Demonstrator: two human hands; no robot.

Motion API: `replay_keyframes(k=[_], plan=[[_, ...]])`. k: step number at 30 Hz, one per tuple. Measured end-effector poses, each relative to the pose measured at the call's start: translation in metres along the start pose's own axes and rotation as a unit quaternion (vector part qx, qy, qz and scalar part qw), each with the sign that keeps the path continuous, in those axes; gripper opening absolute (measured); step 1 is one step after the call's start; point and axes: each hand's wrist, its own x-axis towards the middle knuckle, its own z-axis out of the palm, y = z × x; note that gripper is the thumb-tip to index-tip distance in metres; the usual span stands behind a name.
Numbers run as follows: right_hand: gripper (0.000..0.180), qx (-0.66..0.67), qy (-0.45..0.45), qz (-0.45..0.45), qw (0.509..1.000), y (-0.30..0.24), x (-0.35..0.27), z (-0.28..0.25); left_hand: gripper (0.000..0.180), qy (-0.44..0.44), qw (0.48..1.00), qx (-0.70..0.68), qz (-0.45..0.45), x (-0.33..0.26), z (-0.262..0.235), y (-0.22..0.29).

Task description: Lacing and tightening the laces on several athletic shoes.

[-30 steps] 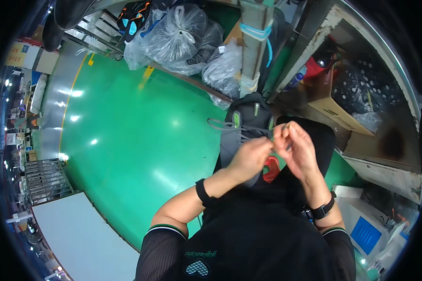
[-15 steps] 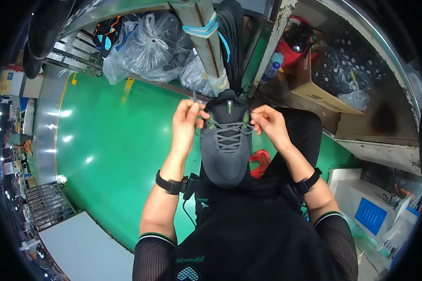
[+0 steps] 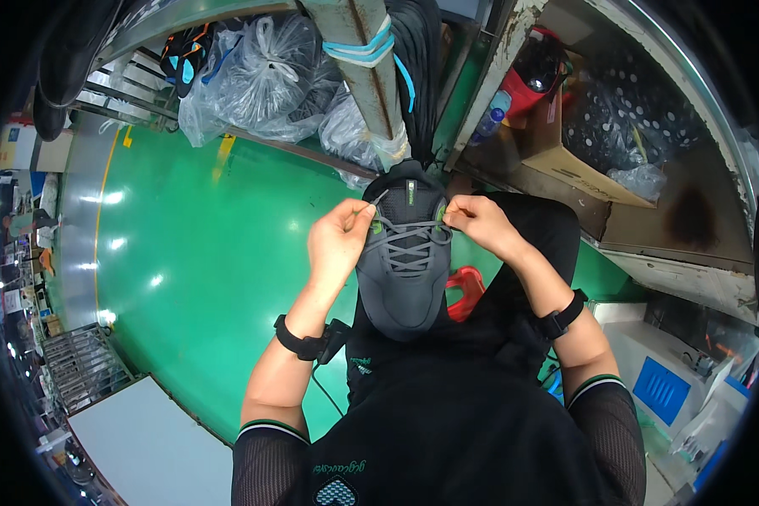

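Observation:
A dark grey sneaker rests on my lap, its toe toward me. Grey shoelaces criss-cross over its tongue, and lime green shows beside the upper eyelets. My left hand pinches a lace end at the shoe's left side; the tip sticks up past the fingers. Opposite it, my right hand is closed at the right edge of the collar, by the upper eyelet. Its fingertips appear to grip the other lace, though they hide most of it.
Ahead stands a metal post tied with blue cord, beside clear plastic bags on a rack. To the right, a shelf holds a cardboard box and a bottle. A red object lies beyond my lap. The floor is green.
My left hand has come down and inward to the shoe's collar, with the lace end now tilted over it. My right hand has shifted slightly left, closer against the eyelets.

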Motion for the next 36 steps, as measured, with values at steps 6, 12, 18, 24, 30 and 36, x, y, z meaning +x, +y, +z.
replay_keyframes(k=[6,12,18,24,30,36], plan=[[0.015,-0.343,-0.004,-0.106,0.933,-0.048,0.004,-0.007,0.010,0.001,1.000,0.025,-0.017,-0.008,-0.009,0.002],[0.009,-0.498,-0.016,-0.457,0.737,-0.043,0.021,-0.024,0.004,0.048,0.990,0.122,0.054,-0.012,-0.012,0.006],[0.022,-0.426,-0.116,-0.491,0.751,-0.048,0.042,-0.046,0.007,0.041,0.986,0.119,0.110,-0.006,-0.011,-0.004],[0.025,-0.386,-0.195,-0.483,0.761,-0.045,0.057,-0.043,0.009,0.065,0.960,0.218,0.164,-0.005,-0.006,0.010],[0.018,-0.342,-0.296,-0.205,0.868,-0.050,0.066,-0.034,0.010,0.045,0.935,0.275,0.219,-0.002,-0.006,0.014],[0.010,-0.129,-0.162,-0.124,0.970,-0.033,0.048,-0.008,0.013,0.025,0.969,0.191,0.157,0.001,-0.002,0.002]])
